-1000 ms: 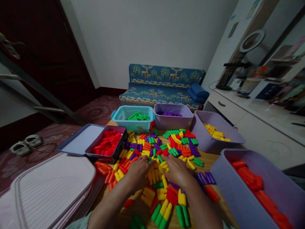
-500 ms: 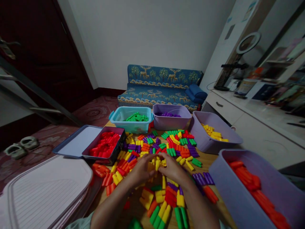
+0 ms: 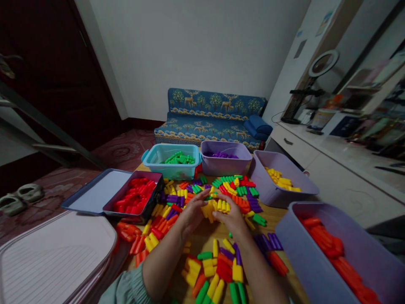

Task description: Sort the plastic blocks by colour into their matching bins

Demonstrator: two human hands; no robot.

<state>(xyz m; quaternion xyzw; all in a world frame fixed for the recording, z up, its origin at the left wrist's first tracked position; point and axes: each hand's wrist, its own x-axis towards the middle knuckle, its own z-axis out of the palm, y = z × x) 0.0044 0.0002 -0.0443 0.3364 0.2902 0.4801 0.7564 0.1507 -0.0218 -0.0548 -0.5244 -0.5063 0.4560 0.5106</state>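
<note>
My left hand [image 3: 192, 214] and my right hand [image 3: 233, 216] curve around a cluster of yellow plastic building blocks [image 3: 209, 210] above the middle of the table. Fingers of both hands close in on the cluster from either side. A short row of ribbed yellow blocks [image 3: 223, 206] shows against my right fingers. Just below my wrists lies a mixed group of loose blocks, with red ones [image 3: 224, 269] in its middle. Beyond my fingertips more blocks in green, purple, orange and yellow are spread. My palms and some fingertips are hidden.
Around the wooden table [image 3: 202, 236] stand a turquoise bin [image 3: 172, 172] of green blocks, a purple bin [image 3: 226, 168] of purple ones, a bin [image 3: 268, 192] of yellow ones, and a bin [image 3: 311, 257] of orange-red ones. An open case [image 3: 155, 200] holds red blocks; a pink lid [image 3: 57, 257] lies left.
Both hands have lifted slightly and shifted a little right with the yellow blocks between them. Bare tabletop now shows beneath the hands. The view has shifted slightly.
</note>
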